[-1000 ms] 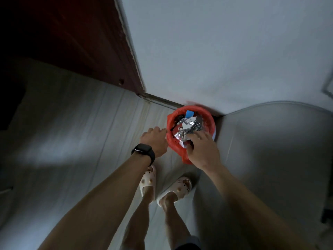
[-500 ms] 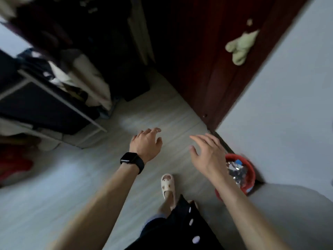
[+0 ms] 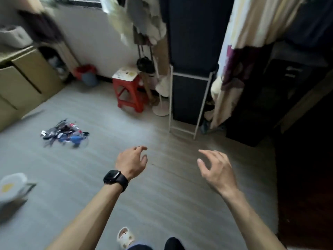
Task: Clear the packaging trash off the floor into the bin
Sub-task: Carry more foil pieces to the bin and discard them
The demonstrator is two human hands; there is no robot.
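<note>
Turned away from the bin since the earlier frame, left hand [image 3: 132,162] and right hand [image 3: 218,170] are hovering empty, fingers loosely curled; packaging trash [image 3: 64,135] is lying on the floor [image 3: 162,204] ahead-left, red stool [image 3: 128,91] standing beyond.

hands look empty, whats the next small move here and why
Probably step forward-left toward the pile of wrappers and lower the left hand to it: both that and the right hand hold nothing, and the pile lies on the floor ahead, out of reach.
</note>
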